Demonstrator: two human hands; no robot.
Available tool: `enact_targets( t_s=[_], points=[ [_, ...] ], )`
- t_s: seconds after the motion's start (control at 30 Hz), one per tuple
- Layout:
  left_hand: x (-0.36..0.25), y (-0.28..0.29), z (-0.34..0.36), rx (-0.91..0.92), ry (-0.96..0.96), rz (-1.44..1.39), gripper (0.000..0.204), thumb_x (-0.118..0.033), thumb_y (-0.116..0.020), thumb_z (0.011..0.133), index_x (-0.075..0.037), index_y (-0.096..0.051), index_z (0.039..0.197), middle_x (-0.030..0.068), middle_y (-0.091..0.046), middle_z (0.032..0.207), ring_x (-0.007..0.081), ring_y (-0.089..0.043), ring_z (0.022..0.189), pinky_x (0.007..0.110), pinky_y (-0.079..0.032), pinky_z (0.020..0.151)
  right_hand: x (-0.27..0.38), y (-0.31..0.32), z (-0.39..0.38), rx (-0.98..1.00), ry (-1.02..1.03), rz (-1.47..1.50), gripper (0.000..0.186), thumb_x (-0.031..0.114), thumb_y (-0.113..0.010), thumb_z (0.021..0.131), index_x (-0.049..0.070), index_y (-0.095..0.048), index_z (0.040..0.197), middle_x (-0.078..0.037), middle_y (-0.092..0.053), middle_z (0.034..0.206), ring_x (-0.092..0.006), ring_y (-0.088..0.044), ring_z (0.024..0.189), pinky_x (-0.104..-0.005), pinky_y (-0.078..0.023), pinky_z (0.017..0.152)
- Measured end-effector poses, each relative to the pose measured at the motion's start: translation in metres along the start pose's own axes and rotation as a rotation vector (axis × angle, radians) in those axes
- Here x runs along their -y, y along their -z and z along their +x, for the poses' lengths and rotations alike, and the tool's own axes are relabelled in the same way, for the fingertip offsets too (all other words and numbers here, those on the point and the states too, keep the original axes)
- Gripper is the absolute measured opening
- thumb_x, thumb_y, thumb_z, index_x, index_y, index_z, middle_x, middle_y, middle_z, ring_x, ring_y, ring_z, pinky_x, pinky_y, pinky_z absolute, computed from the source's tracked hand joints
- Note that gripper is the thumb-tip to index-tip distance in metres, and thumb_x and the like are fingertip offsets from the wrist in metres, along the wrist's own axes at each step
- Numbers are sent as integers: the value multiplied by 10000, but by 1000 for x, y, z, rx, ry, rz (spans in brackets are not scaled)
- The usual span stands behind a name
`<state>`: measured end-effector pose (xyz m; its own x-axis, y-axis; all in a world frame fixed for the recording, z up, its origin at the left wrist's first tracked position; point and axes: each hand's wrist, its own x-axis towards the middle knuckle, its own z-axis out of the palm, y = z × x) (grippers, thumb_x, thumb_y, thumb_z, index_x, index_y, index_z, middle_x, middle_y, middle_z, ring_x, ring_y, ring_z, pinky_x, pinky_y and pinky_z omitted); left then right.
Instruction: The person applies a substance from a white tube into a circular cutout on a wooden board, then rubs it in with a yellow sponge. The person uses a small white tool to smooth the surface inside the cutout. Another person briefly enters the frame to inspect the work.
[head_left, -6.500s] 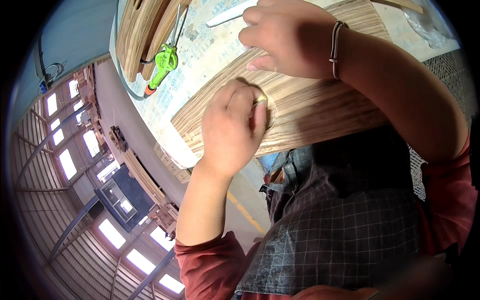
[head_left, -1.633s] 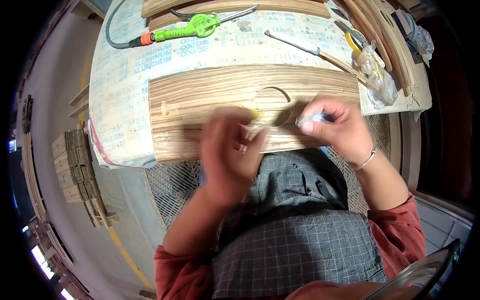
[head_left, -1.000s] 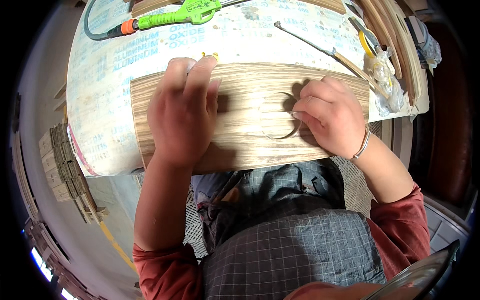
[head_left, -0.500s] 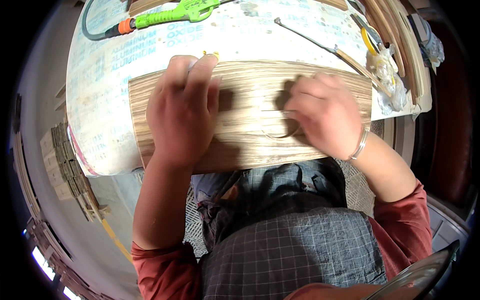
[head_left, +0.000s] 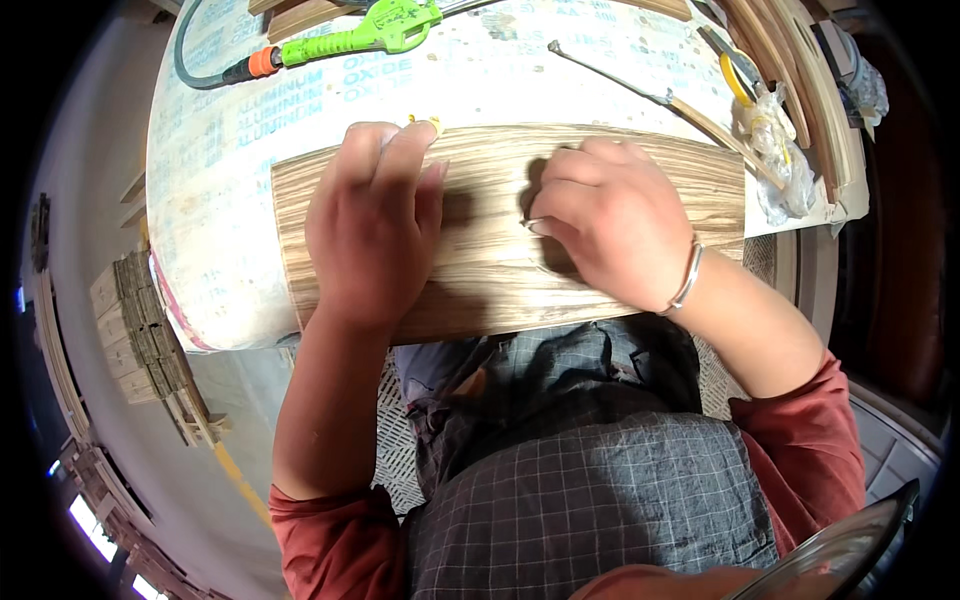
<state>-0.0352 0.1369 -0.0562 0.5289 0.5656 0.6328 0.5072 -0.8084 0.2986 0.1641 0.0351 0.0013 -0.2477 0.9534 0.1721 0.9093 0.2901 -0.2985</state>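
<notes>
A striped wood-grain board (head_left: 480, 295) lies across the near edge of the table, in front of my body. My left hand (head_left: 370, 220) is over its left part, fingers curled round a small yellow and pale object (head_left: 432, 124) that peeks out at the fingertips; most of it is hidden. Over the board's right half, my right hand (head_left: 615, 220) is closed in a pinch. A thin pale strip (head_left: 532, 226) shows at its thumb and fingertips, and a faint curved piece of it seems to hang below the hand.
Beyond the board, a bright green tool with a trigger guard (head_left: 400, 25) and a hose lies on the printed white table cover (head_left: 220, 200). A long thin wooden-handled tool (head_left: 700, 120) rests at the right, by yellow-handled scissors (head_left: 738, 78) and crumpled clear plastic (head_left: 785, 170). Wooden strips (head_left: 775, 60) line the right edge.
My right hand has moved left across the board, with the strip's end at its fingertips. My left hand stays at nearly the same place on the board.
</notes>
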Motion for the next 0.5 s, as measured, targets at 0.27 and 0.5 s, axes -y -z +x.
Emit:
enact_targets(
  t_s=[0.27, 0.5],
  points=[
    [0, 3, 1, 31, 34, -61, 385, -88, -757, 781, -127, -619, 1138, 87, -596, 996, 281, -613, 855, 362, -510, 703, -28, 20, -27, 4, -15, -46, 79, 86, -714, 720, 129, -670, 770, -14, -595, 852, -245, -563, 848, -372, -445, 760],
    [2, -1, -2, -2, 16, -32, 384, -114, -756, 788, -161, -622, 1145, 66, -579, 1038, 262, -616, 832, 354, -508, 683, -14, 17, -30, -19, 96, -253, 124, 136, -711, 679, 154, -668, 794, 23, -581, 916, -193, -550, 853, -343, -419, 725]
  ],
)
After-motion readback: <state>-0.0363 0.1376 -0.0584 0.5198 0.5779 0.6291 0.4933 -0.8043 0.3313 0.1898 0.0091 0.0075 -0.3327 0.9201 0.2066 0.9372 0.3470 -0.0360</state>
